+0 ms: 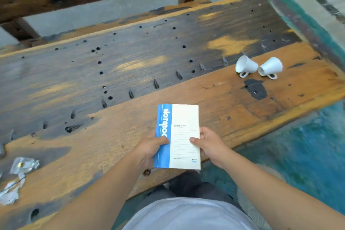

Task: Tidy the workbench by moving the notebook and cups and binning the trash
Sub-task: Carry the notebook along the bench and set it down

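The fingers of the left hand [152, 148] pinch the blue spine side of the notebook [183, 132], thumb pressed flat on the cover and the other fingers curled beneath, out of sight. The fingers of the right hand [210, 145] pinch the opposite, cream-coloured edge the same way, thumb on top of the ruled lines. Held by both hands, the notebook sits in the lower centre of the frame, over the near edge of the counter [130, 73]; whether its far end touches the wood cannot be told. The cover reads "NOTEBOOK" down the blue band.

Both bare forearms run in from the bottom of the frame, above a white shirt and dark trousers.

The counter is worn wooden planking, dark-stained and pocked with holes. At the right of the frame, well apart from the notebook, two white cups lie on their sides: the left cup [246, 65] and the right cup [271, 66], touching or nearly so, handles toward the near edge. At the lower left, crumpled clear plastic wrappers [24, 164] and scraps of torn paper [10, 191] lie on the counter. A teal floor [308, 155] shows at the right.
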